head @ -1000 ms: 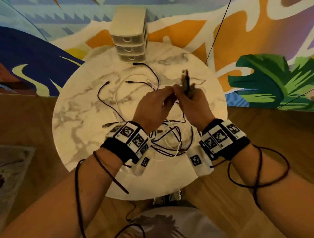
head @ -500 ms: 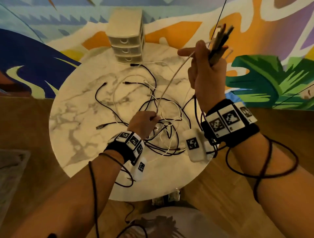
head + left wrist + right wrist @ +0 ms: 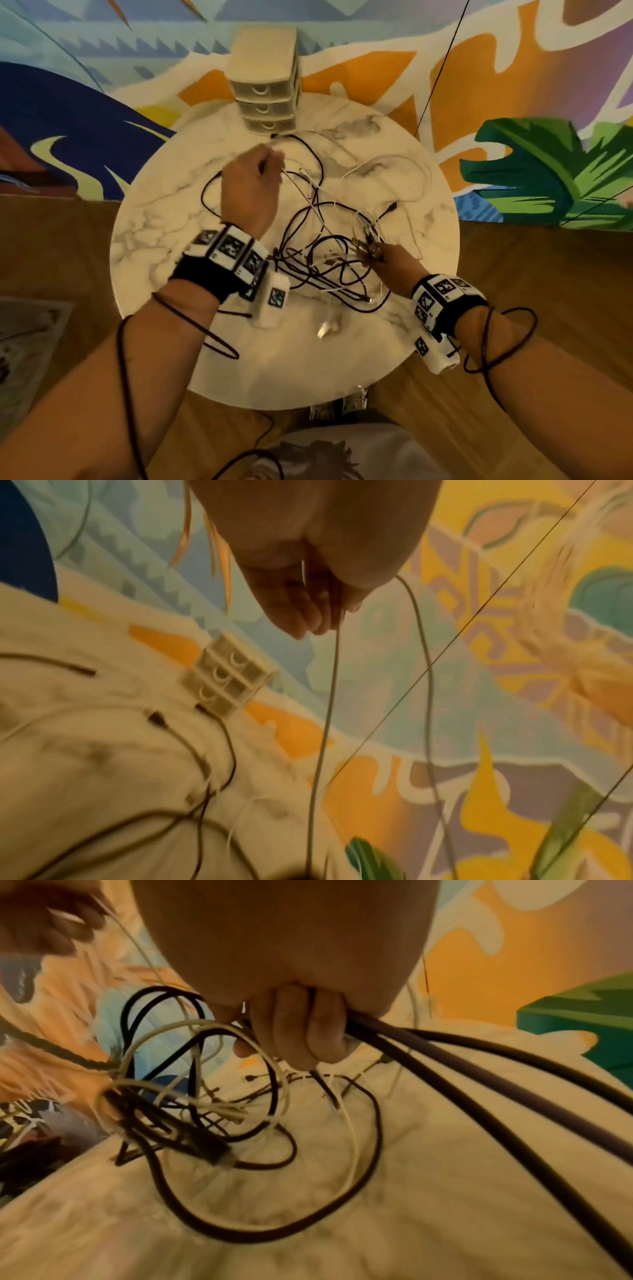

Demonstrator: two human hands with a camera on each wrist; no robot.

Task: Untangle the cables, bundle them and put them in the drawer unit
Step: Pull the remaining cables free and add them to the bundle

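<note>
Cables [image 3: 329, 250] sprawl knotted mid-table while the left hand [image 3: 251, 186] pinches a pale strand and the right hand [image 3: 394, 262] clutches what look like plugs; tugging could cinch the snarl.

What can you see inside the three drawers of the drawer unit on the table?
Nothing shows inside. The drawer unit stands at the table's far edge with all three drawers closed, so their fronts hide the contents.

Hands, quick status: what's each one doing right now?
Left hand: fingers pinch a white cable, lifted above the table.
Right hand: fingers curled around a bunch of cable ends.
</note>
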